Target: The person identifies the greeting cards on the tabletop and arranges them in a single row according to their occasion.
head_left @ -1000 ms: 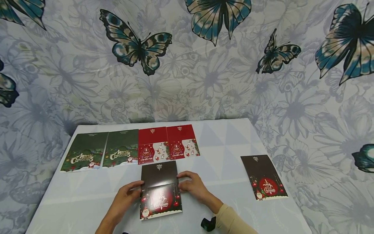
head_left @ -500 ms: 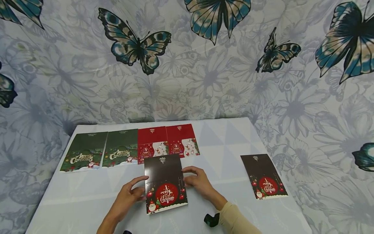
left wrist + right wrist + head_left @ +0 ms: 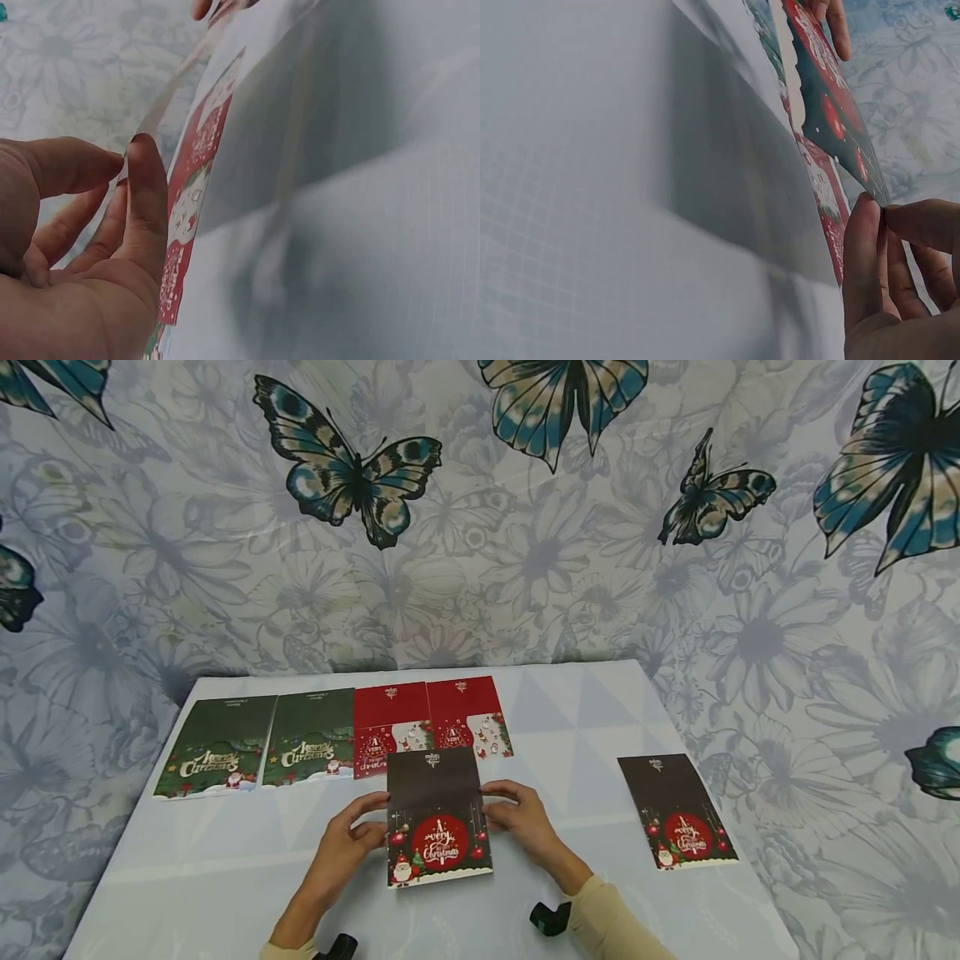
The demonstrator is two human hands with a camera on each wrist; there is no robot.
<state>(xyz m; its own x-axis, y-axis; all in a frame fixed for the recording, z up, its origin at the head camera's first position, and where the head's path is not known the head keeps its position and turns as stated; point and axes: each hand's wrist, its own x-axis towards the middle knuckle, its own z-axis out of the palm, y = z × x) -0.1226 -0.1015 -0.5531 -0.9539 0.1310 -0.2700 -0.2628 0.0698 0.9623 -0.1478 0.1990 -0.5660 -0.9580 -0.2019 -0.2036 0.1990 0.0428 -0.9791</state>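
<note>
A dark Christmas card (image 3: 437,822) with a red circle and white lettering is held up above the table, overlapping the lower edge of the red cards in the head view. My left hand (image 3: 339,847) pinches its left edge between thumb and fingers, seen close in the left wrist view, where the card shows nearly edge-on. On the opposite edge, my right hand (image 3: 531,827) pinches the card the same way. The right wrist view shows the printed card (image 3: 832,105) tilted, its shadow falling on the tabletop.
Two green Christmas cards (image 3: 217,747) and two red ones (image 3: 468,718) lie side by side along the table's back left. A matching dark card (image 3: 678,814) lies at the right. The white table (image 3: 570,718) meets a butterfly-patterned backdrop (image 3: 525,568).
Both hands have moved the dark card right and away from the body, still gripping its two side edges. The glare on its face has gone. The other cards stay put.
</note>
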